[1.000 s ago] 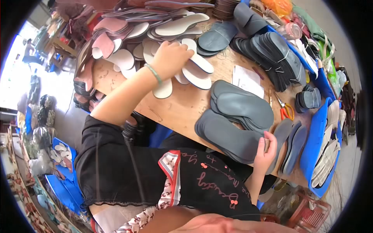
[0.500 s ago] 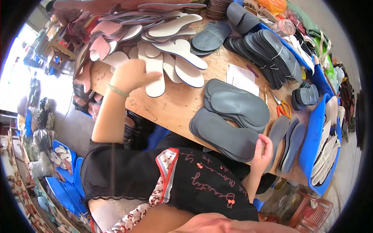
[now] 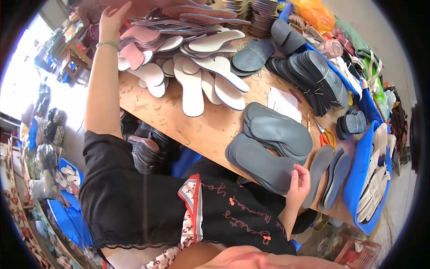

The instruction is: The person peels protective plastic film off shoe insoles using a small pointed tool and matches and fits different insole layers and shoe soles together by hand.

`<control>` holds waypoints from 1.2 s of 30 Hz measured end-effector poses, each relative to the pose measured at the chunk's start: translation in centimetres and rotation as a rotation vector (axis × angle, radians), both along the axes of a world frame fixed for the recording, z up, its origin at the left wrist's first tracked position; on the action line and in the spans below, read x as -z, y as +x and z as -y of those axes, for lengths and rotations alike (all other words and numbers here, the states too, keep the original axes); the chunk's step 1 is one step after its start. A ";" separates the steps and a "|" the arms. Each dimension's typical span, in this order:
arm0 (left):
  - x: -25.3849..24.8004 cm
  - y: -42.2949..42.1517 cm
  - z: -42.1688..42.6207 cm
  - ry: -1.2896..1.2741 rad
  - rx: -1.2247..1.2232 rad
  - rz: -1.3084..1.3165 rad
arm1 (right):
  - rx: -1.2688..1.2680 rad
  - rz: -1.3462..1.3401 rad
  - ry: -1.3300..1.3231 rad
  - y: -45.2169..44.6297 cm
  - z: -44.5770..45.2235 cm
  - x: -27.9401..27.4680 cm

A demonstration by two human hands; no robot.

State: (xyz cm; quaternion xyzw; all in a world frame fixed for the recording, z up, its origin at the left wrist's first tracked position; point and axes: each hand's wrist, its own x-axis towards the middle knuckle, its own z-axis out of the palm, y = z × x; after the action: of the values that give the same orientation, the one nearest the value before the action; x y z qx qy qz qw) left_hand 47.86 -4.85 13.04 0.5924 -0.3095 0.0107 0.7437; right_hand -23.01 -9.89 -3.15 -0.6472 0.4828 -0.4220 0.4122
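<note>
My left hand [image 3: 113,22] reaches out to the far left, beside the brownish-pink insoles [image 3: 154,10] at the top of a heap. Its thumb and fingers are apart, and I see nothing held in it. Below it in the same heap lie white insoles [image 3: 192,85] and pink insoles [image 3: 133,56]. At the near edge of the table, my right hand [image 3: 299,184] is half curled with its fingers apart, beside a stack of dark grey insoles [image 3: 260,159]. Another grey insole stack [image 3: 280,130] lies just behind that one.
Loose grey insoles [image 3: 320,170] lie at right, near a blue bin [image 3: 354,179] of pale pieces. Orange-handled scissors [image 3: 328,136] and a white paper [image 3: 284,104] rest on the wooden table [image 3: 165,123]. Tied dark bundles [image 3: 309,74] stand behind.
My left hand has moved from above the white insoles to the upper left, and the arm is stretched out. My right hand stays by the grey stack, slightly lower.
</note>
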 end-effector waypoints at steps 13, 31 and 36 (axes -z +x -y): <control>5.4 -8.9 0.2 -0.174 -0.481 0.604 | -0.014 -0.011 0.022 0.5 -0.3 -0.2; 11.2 -6.6 -6.8 0.157 -0.078 0.280 | -0.075 -0.007 0.034 0.8 -0.4 0.5; 4.0 -3.5 -7.0 0.973 -0.327 0.897 | -0.081 -0.008 0.056 1.2 -0.9 0.5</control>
State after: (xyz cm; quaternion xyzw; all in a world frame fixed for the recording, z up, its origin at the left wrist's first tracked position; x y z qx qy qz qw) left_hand 44.38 2.19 9.07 0.8369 -0.4638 0.2272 0.1813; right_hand -21.84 -8.98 -3.69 -0.6560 0.4698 -0.3886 0.4450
